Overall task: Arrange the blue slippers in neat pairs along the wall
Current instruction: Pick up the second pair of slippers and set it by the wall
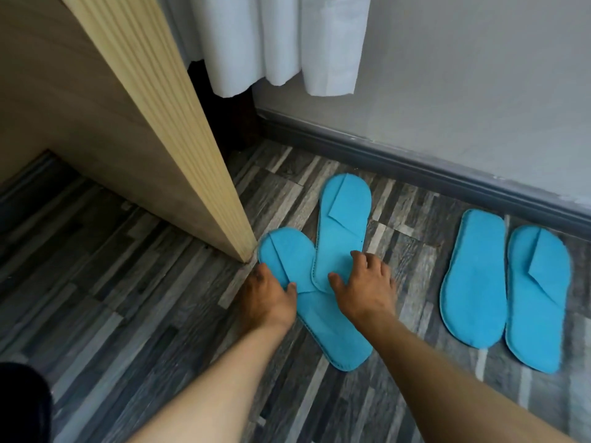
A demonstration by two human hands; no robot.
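Two flat blue felt slippers (319, 282) crossed near ribbed wooden panel corner (246, 251), off grey skirting board (415, 174). My left hand (268, 298), right hand (367, 286) spread flat, pressing. Risk: dragging both together, staying crossed.

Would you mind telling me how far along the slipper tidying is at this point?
About halfway. Done: the right-hand pair lies side by side near the wall. In hand: the left hand rests on the lower slipper and the right hand on the upper slipper, which overlaps it at an angle. Left: separate these two and line them up as a second pair.
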